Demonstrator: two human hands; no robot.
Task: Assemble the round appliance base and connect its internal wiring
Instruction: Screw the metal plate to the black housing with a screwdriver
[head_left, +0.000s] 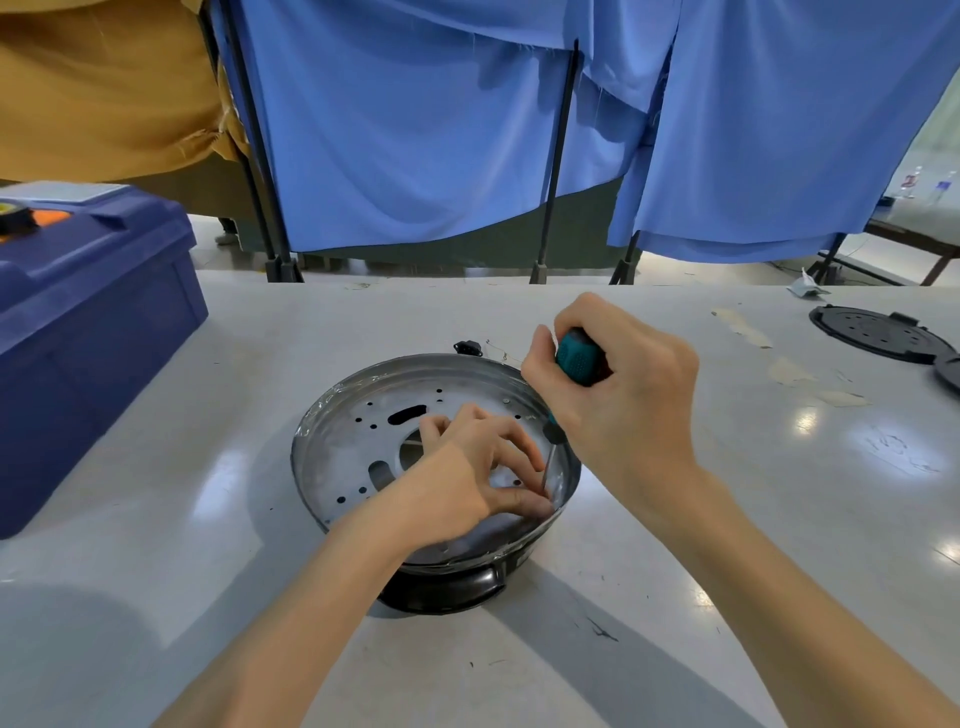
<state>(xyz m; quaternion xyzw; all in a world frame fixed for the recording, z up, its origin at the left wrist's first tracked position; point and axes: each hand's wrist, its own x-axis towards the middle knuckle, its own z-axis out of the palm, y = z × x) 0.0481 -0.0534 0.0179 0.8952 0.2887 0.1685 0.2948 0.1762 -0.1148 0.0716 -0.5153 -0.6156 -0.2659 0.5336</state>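
Tightly curled right fingers (597, 317) around screwdriver (575, 359).

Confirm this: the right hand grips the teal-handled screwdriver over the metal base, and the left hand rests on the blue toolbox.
Wrong: the head view shows the left hand inside the metal base, by the screwdriver tip, not on the toolbox.

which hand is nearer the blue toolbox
Left. The left hand, pinching the screwdriver at its tip inside the round base, sits toward the toolbox; the right hand grips its handle farther right.
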